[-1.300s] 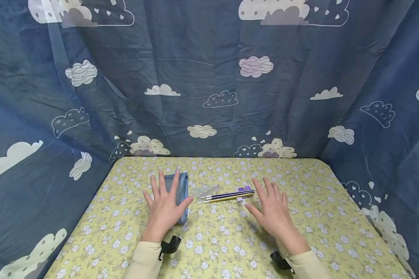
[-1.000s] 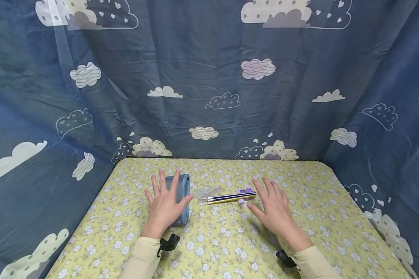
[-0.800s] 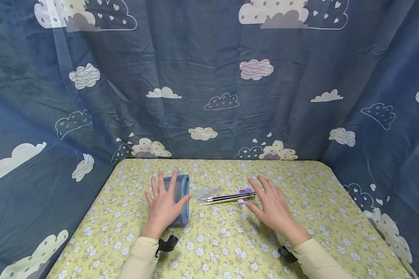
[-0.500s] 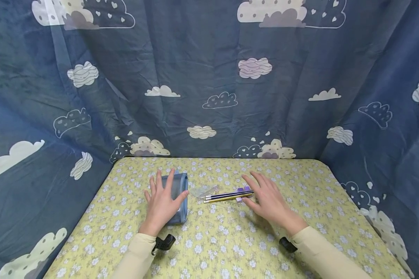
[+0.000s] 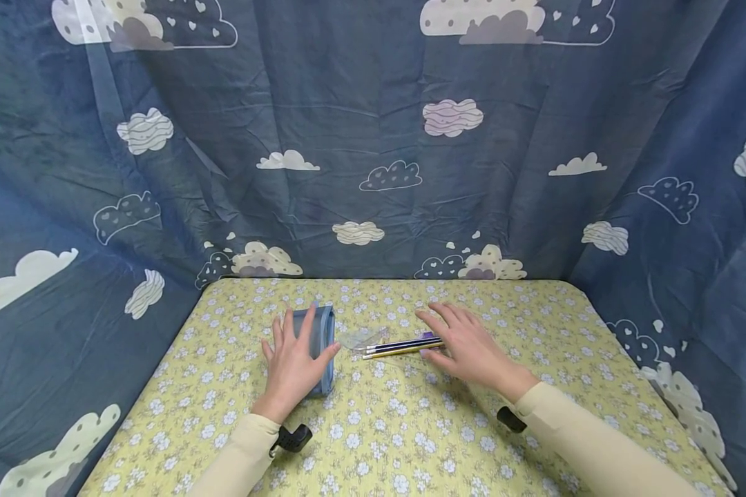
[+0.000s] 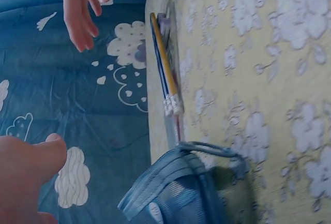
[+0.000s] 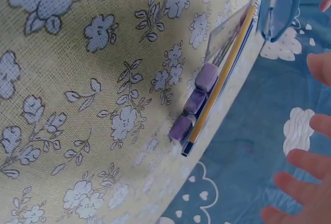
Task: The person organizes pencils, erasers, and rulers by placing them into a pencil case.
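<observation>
My left hand (image 5: 291,373) hovers with spread fingers over a blue mesh zip pouch (image 5: 329,373), which it partly hides. The pouch (image 6: 181,198) stands up from the table in the left wrist view. Over the right ends of a few pencils (image 5: 400,346), dark ones and a yellow one, hangs my right hand (image 5: 472,352), its fingers loosely bent and nothing in them. Beneath the pencils lie three small purple blocks (image 7: 195,102), mostly covered by that hand in the head view. A clear flat plastic piece (image 5: 362,338), like a drawing ruler, lies at the pencils' left ends.
A yellow flowered cloth (image 5: 398,442) covers the table. Dark blue curtains (image 5: 323,90) with cloud prints hang behind it and along both sides. Each wrist wears a black camera mount (image 5: 293,438).
My right hand has moved left and turned inward, from beside the pencils to over their right ends. The left hand has barely shifted. Pouch and pencils have stayed in place.
</observation>
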{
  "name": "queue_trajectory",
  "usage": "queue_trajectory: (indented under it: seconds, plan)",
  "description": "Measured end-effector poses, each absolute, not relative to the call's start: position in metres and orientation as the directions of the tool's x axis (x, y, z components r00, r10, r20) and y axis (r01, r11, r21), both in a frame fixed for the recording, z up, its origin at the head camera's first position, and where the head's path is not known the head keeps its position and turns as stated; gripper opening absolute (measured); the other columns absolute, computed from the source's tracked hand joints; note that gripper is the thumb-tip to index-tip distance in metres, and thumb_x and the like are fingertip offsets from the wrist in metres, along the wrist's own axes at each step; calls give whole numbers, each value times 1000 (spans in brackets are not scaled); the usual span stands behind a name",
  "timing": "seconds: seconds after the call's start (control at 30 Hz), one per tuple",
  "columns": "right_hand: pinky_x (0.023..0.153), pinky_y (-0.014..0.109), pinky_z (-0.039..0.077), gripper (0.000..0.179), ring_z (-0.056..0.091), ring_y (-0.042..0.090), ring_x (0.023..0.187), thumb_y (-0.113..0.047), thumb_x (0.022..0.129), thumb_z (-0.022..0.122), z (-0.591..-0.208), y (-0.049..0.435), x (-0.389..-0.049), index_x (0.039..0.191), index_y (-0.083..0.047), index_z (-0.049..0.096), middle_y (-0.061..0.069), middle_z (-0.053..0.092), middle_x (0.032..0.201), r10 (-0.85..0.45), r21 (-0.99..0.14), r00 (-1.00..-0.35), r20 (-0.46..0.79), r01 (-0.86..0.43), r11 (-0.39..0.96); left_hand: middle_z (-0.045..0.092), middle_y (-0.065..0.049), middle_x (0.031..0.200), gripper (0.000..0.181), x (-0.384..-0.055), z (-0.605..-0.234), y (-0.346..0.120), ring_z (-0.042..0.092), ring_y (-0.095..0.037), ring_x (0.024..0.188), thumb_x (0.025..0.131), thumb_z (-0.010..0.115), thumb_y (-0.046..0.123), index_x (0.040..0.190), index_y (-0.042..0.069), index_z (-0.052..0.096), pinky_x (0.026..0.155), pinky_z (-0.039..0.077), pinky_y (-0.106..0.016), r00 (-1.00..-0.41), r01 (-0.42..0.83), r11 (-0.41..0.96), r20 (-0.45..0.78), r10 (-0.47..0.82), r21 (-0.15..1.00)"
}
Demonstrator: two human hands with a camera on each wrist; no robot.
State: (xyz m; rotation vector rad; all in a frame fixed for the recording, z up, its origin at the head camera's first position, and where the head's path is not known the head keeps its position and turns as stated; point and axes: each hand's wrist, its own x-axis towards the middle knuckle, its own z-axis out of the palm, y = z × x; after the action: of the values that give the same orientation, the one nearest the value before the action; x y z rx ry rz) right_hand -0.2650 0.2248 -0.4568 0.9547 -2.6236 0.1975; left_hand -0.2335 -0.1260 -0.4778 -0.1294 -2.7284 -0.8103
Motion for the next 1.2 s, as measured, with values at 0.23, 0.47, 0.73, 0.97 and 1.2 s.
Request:
queue_trajectory:
  seconds: [0.23, 0.47, 0.73, 0.97, 1.2]
  plan:
    - [111, 62, 30, 71, 38, 36, 139, -47, 94, 68, -455, 222, -269, 154, -20, 41, 13, 39, 155, -611, -30, -718, 334, -656, 754, 9, -26, 164, 87, -233, -486, -124, -1, -53, 147, 91, 64, 62, 161, 28, 24, 104, 6, -82, -953, 156, 837, 302, -11, 524]
    - [107, 64, 34, 70, 40, 33, 139, -46, 94, 69, -455, 222, -275, 155, -25, 40, 11, 41, 154, -632, -57, -710, 312, -678, 733, 7, -26, 164, 87, -231, -491, -120, -2, -53, 147, 91, 64, 60, 161, 27, 25, 105, 5, -81, -957, 137, 838, 288, -25, 528]
    - [104, 61, 40, 67, 42, 32, 138, -47, 96, 66, -461, 221, -286, 155, -27, 40, 10, 43, 153, -630, -140, -736, 247, -671, 728, 7, -28, 163, 87, -231, -496, -118, -4, -54, 146, 91, 64, 60, 161, 25, 25, 104, 4, -82, -963, 118, 831, 266, -37, 544]
    - [104, 59, 42, 66, 47, 31, 135, -39, 95, 70, -469, 218, -294, 154, -25, 42, 9, 47, 150, -645, -184, -727, 235, -685, 705, 10, -31, 162, 88, -232, -499, -119, -2, -57, 145, 91, 64, 62, 161, 24, 26, 103, 4, -83, -974, 80, 825, 221, -55, 559]
    - [105, 54, 43, 61, 49, 27, 133, -45, 96, 66, -472, 215, -300, 151, -27, 46, 3, 50, 146, -651, -188, -728, 214, -685, 704, 10, -32, 161, 88, -234, -500, -120, 1, -61, 144, 90, 65, 61, 160, 24, 27, 98, 3, -87, -986, 33, 793, 151, -75, 608]
